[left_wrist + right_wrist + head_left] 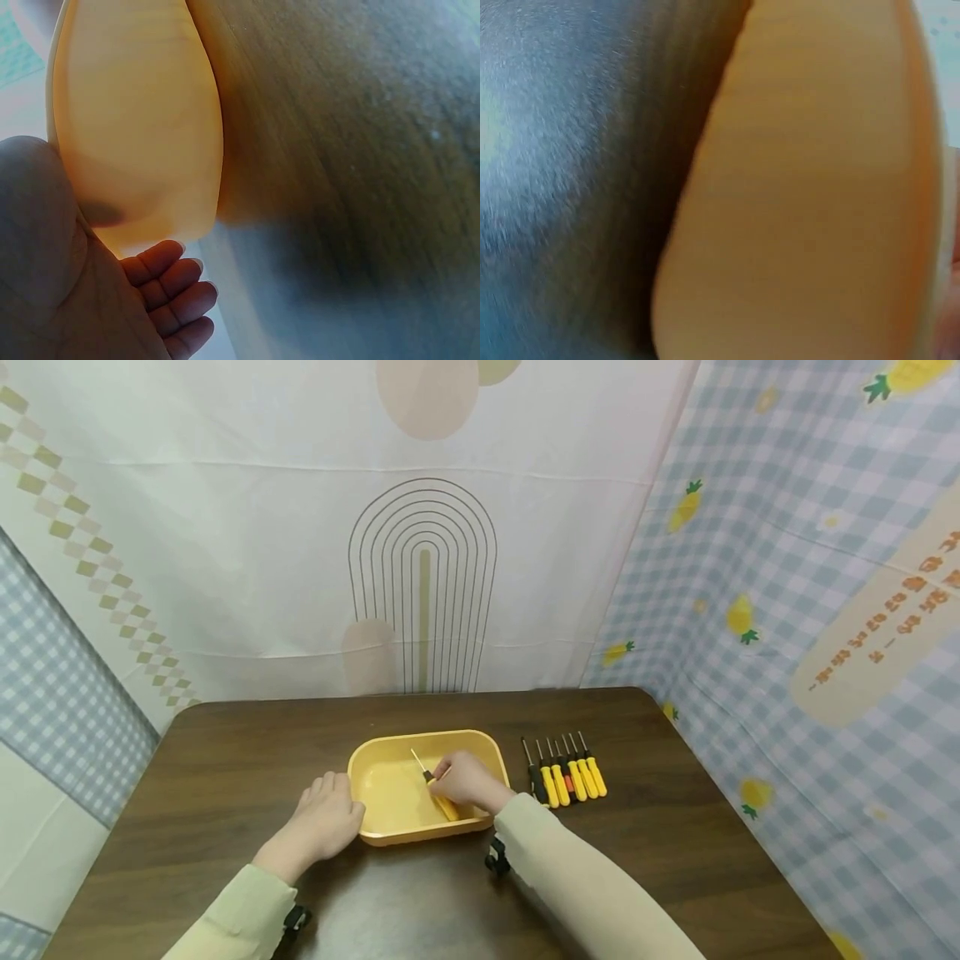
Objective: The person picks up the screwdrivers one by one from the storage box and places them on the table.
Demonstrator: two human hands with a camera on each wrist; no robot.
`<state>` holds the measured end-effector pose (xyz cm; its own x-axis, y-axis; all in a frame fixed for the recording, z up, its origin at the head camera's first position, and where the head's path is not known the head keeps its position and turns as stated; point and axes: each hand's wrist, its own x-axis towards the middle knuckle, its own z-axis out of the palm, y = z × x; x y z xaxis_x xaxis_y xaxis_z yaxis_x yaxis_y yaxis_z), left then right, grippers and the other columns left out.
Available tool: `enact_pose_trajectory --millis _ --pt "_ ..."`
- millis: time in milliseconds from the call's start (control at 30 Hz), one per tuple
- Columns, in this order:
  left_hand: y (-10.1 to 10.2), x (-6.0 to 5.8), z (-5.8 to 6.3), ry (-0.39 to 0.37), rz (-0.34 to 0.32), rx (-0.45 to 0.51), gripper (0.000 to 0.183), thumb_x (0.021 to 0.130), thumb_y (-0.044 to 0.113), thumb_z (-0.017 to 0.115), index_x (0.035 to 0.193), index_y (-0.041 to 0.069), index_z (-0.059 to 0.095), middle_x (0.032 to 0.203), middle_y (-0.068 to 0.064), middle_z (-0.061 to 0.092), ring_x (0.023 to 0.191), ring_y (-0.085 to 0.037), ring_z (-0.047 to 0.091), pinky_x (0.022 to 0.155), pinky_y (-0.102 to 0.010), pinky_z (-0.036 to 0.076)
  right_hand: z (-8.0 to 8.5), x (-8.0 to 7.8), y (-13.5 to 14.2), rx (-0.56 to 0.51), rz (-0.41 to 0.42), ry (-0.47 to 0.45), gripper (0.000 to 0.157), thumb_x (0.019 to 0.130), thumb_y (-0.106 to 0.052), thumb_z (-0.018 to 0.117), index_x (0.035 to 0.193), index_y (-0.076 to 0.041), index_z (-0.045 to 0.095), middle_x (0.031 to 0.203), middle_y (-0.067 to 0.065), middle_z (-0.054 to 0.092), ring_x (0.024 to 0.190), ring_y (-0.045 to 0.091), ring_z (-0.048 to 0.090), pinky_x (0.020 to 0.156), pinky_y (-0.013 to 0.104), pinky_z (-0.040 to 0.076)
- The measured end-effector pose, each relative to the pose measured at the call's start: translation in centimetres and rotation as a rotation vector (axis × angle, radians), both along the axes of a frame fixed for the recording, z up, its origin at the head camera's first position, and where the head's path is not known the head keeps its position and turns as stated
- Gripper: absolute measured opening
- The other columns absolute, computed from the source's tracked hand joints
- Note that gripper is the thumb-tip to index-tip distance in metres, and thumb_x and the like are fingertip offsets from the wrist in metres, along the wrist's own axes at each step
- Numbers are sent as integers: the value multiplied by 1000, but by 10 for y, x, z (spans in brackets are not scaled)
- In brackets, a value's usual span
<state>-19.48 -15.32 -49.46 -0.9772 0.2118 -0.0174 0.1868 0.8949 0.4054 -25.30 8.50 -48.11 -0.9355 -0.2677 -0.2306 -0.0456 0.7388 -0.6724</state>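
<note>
A screwdriver with a yellow handle and black collar is inside the yellow tray, its shaft pointing to the far left. My right hand reaches over the tray's right side and pinches that screwdriver by the handle. At the tray's left end, my left hand rests against the wall with relaxed fingers. In the left wrist view its fingers touch the lower end of the tray. The tray wall fills much of the right wrist view and hides most of my right hand.
Several screwdrivers lie side by side to the right of the tray, tips pointing away from me. Most handles are yellow; one is black, another black and red. The dark wooden table meets patterned cloth at the back and sides.
</note>
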Motion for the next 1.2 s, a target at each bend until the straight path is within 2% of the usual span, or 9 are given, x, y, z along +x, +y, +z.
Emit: enact_pose_trajectory --millis 167,333,500,667,867,1067,1200 --pt "2 1 1 2 -5 6 26 90 19 47 99 -5 48 94 -14 43 91 -34 43 83 -52 36 14 0 16 -127 12 -40 15 81 -14 73 92 -7 64 73 6 62 57 14 56 52 28 48" --pt "1 1 2 9 -9 10 25 90 19 46 98 -4 48 94 -14 43 91 -34 43 83 -51 36 27 -4 36 -207 15 -44 18 84 -14 72 98 -4 65 86 7 63 68 18 62 62 33 54" --pt "-1 0 -1 16 -4 12 24 89 19 47 96 -3 47 92 -13 42 90 -33 43 82 -51 36 35 -9 59 -258 -22 -90 24 87 -18 70 105 -3 63 97 8 63 81 21 65 69 34 55" --pt "0 -2 -3 22 -10 25 24 89 20 47 97 -4 47 92 -13 42 90 -33 43 82 -51 36 40 -11 84 -285 -68 -111 30 88 -19 70 110 -2 61 99 10 64 82 22 65 70 36 55" --pt "-1 -2 -4 25 -8 34 25 89 20 46 97 -3 48 92 -12 43 90 -33 43 82 -51 36 45 -12 112 -318 -100 -90 31 89 -17 69 113 0 60 101 13 64 85 24 66 74 38 55" --pt "0 -1 -4 44 -7 42 24 89 19 48 97 -3 48 92 -12 43 90 -33 43 82 -51 36 50 -15 151 -297 -139 -88 32 89 -22 69 114 -3 60 107 15 63 90 24 63 85 47 50" --pt "-1 -2 -5 54 -8 41 25 88 19 48 99 -4 48 92 -12 43 91 -34 44 82 -52 36 50 -20 172 -279 -150 -86 35 92 -23 66 118 -1 58 111 17 62 94 25 63 87 47 49"
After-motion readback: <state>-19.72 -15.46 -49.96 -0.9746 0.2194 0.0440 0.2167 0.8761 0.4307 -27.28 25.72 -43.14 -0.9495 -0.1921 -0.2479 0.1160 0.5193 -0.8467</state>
